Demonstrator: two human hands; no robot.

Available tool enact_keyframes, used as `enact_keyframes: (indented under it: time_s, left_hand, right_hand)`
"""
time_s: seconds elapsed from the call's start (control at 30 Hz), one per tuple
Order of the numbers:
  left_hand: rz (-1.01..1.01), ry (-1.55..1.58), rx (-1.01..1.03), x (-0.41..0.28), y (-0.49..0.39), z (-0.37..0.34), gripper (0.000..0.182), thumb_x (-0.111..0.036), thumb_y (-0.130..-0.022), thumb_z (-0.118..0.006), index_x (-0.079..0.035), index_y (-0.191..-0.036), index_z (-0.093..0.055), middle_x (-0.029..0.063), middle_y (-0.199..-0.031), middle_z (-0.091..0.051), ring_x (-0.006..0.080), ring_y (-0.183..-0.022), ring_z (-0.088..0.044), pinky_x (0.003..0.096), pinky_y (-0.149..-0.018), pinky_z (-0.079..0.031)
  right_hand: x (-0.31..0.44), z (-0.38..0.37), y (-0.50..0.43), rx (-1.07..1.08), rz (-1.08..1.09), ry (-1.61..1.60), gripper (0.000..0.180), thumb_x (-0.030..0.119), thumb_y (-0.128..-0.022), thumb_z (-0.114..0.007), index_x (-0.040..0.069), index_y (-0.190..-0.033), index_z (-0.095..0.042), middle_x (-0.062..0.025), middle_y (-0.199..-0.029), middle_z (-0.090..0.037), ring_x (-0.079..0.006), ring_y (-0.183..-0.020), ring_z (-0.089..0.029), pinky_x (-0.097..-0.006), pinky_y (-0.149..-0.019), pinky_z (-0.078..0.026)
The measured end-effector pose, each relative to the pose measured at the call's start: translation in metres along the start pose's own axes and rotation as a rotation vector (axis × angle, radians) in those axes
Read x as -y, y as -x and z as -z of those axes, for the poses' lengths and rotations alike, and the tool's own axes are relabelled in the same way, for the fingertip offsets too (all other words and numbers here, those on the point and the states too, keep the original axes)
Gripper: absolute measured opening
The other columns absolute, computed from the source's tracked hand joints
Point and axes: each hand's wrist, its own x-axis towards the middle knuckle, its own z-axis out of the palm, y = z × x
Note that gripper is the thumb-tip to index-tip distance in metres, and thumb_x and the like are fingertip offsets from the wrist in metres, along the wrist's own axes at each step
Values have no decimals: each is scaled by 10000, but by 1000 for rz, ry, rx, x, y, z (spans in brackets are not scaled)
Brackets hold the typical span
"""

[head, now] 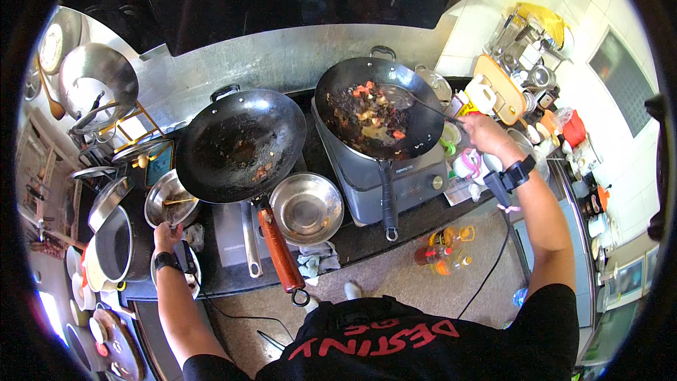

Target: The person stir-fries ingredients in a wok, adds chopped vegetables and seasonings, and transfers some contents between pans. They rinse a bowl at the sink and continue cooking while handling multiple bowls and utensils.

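Note:
My right hand point(478, 129) is closed on the handle of a metal ladle point(398, 96), whose bowl rests in the black wok point(338, 135) on the right. Dark food with orange-red chunks point(365, 88) lies in that wok. At the left, my left hand point(168, 233) grips the rim of a steel bowl point(158, 206) with a yellowish utensil in it. Between the hands sits a second black wok point(240, 143) with a wooden handle point(283, 254) and only food scraps inside. Beside it stands a shallow steel bowl point(307, 209) with bits on its wall.
The right wok stands on an induction cooker point(418, 190). Jars, a white jug point(480, 94) and an orange cutting board point(500, 87) crowd the right side. Pots, lids and a large dark pot point(113, 243) fill the left. Several bottles point(444, 251) stand on the floor. A cable hangs from each wrist.

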Motion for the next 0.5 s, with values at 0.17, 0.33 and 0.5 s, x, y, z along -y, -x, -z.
enact_keyframes:
  time_s: [0.17, 0.33, 0.5]
  left_hand:
    - [-929, -1739, -49, 13, 97, -23, 390, -207, -723, -704, 51, -996, -599, 228, -937, -641, 372, -919, -623, 392, -751, -538]
    - [-480, -235, 6, 34, 188, -58, 567, -208, -928, -478, -159, -1427, -214, 119, -1232, -491, 305, -1119, -516, 424, -863, -476]
    - [-467, -307, 245, 72, 286, -73, 429, -255, -930, -523, -84, -1316, -448, 87, -1119, -603, 154, -861, -619, 267, -691, -504]
  right_hand:
    - [-34, 27, -17, 162, -184, -36, 227, 137, -891, -478, 92, -1045, -638, -79, -573, -572, -180, -481, -550, -321, -526, -453]
    - [-37, -33, -43, 379, -248, -542, 252, 287, -879, -596, 87, -731, -554, 53, -487, -416, -69, -391, -372, -241, -356, -265]
    - [18, -85, -43, -130, 122, -168, 191, 191, -826, -625, 38, -936, -593, -142, -635, -595, -299, -565, -607, -407, -507, -468]
